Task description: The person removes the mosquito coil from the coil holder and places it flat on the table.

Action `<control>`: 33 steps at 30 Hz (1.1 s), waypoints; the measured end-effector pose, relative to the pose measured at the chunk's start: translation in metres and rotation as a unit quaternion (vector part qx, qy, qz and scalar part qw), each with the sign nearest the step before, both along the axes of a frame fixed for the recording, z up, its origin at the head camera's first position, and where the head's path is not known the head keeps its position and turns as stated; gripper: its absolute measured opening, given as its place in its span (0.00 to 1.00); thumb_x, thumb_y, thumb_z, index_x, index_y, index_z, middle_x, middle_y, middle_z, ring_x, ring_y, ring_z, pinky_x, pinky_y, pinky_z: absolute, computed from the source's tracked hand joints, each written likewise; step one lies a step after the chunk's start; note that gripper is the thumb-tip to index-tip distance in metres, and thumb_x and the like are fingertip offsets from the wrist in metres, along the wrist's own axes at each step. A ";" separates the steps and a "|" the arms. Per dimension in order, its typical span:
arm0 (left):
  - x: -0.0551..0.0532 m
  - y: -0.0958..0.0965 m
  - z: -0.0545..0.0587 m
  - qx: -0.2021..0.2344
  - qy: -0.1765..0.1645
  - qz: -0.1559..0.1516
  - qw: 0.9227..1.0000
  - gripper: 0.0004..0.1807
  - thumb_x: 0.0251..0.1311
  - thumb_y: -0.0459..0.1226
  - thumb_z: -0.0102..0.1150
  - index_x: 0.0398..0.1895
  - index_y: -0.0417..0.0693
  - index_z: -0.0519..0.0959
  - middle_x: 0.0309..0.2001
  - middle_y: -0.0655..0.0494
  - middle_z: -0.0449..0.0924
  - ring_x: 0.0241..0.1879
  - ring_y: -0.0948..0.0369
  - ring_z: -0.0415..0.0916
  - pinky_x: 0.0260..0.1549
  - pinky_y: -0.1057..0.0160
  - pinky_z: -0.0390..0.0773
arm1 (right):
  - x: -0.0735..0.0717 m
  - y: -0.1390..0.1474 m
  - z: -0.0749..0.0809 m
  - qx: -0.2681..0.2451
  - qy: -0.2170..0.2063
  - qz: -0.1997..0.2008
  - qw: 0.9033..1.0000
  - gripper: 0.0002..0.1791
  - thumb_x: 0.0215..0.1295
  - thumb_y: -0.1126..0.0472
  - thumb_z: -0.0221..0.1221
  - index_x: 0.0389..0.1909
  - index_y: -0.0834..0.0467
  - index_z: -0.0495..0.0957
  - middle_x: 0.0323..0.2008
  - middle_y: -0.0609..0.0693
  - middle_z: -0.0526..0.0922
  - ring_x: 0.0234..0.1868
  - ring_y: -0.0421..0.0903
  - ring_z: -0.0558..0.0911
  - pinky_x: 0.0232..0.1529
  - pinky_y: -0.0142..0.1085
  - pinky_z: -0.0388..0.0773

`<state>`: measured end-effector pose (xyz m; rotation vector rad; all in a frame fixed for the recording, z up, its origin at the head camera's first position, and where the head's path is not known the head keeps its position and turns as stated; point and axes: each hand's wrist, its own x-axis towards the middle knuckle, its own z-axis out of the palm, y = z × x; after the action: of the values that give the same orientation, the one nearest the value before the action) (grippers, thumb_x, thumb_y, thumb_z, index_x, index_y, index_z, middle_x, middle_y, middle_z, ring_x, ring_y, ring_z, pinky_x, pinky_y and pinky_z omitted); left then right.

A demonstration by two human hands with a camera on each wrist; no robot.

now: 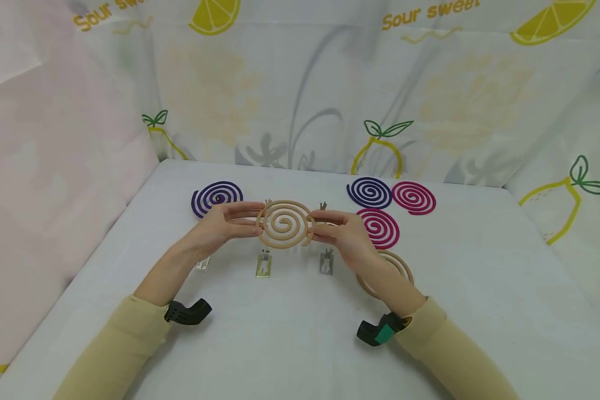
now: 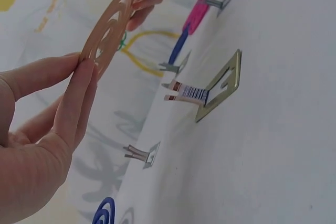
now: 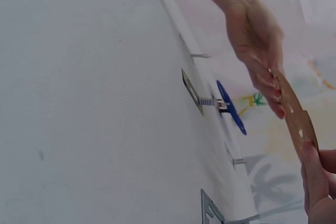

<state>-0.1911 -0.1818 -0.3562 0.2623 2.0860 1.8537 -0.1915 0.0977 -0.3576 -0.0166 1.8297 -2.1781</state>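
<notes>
A tan mosquito coil (image 1: 283,224) is held up over the table, its flat spiral facing the head view. The left hand (image 1: 225,225) pinches its left edge between thumb and fingers, while the right hand (image 1: 346,236) pinches the right edge. In the left wrist view the coil (image 2: 100,35) appears nearly edge-on, spanning the space between both hands. Below it stand a gold-coloured metal coil stand (image 1: 263,275) and a silver stand (image 1: 326,271), each with upright prongs. Further stands behind are partly hidden by the coil and fingers.
A purple coil (image 1: 196,204) lies beyond the left hand, with a silver stand (image 1: 201,266) beside the left wrist. Right of the right hand are another purple coil (image 1: 370,192) and two pink coils (image 1: 414,198). A second tan coil (image 1: 405,265) lies partly under the right forearm.
</notes>
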 end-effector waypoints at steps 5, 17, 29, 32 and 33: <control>0.003 0.014 0.002 0.015 0.002 0.007 1.000 0.33 0.58 0.28 0.67 0.69 0.39 0.70 0.66 0.42 0.73 0.54 0.60 0.82 0.54 0.64 0.81 | 0.002 0.013 0.002 0.009 -0.001 -0.001 1.000 0.21 0.65 0.74 0.60 0.59 0.70 0.77 0.47 0.55 0.85 0.38 0.42 0.88 0.48 0.38 0.85; 0.005 0.044 0.003 0.046 -0.002 0.000 0.999 0.33 0.59 0.26 0.64 0.69 0.38 0.69 0.67 0.41 0.72 0.52 0.59 0.82 0.54 0.62 0.81 | 0.006 0.043 0.007 0.014 0.010 0.008 1.000 0.23 0.67 0.73 0.59 0.63 0.72 0.72 0.42 0.49 0.87 0.37 0.43 0.88 0.49 0.38 0.84; 0.005 0.071 -0.001 0.066 -0.017 -0.005 0.998 0.32 0.59 0.25 0.64 0.69 0.40 0.70 0.66 0.42 0.74 0.56 0.53 0.80 0.57 0.59 0.80 | 0.010 0.074 0.005 0.018 0.026 0.007 0.999 0.21 0.67 0.72 0.59 0.60 0.72 0.75 0.42 0.48 0.86 0.38 0.42 0.88 0.48 0.36 0.85; 0.003 0.079 -0.003 0.067 -0.015 -0.008 0.998 0.32 0.60 0.26 0.65 0.69 0.41 0.70 0.66 0.43 0.74 0.58 0.51 0.80 0.57 0.59 0.80 | 0.011 0.083 0.005 0.017 0.028 0.009 0.999 0.19 0.66 0.72 0.60 0.58 0.69 0.78 0.42 0.48 0.87 0.38 0.41 0.88 0.47 0.36 0.85; 0.002 0.082 -0.003 0.066 -0.016 -0.006 0.998 0.32 0.60 0.27 0.65 0.69 0.42 0.71 0.66 0.44 0.75 0.58 0.51 0.79 0.56 0.59 0.80 | 0.011 0.085 0.005 0.016 0.028 0.010 0.999 0.18 0.66 0.72 0.61 0.56 0.68 0.79 0.42 0.47 0.87 0.38 0.41 0.88 0.47 0.36 0.85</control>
<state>-0.1887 -0.0998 -0.3596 0.2758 1.9401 1.9782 -0.1809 0.1830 -0.3523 -0.0889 1.8856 -2.1566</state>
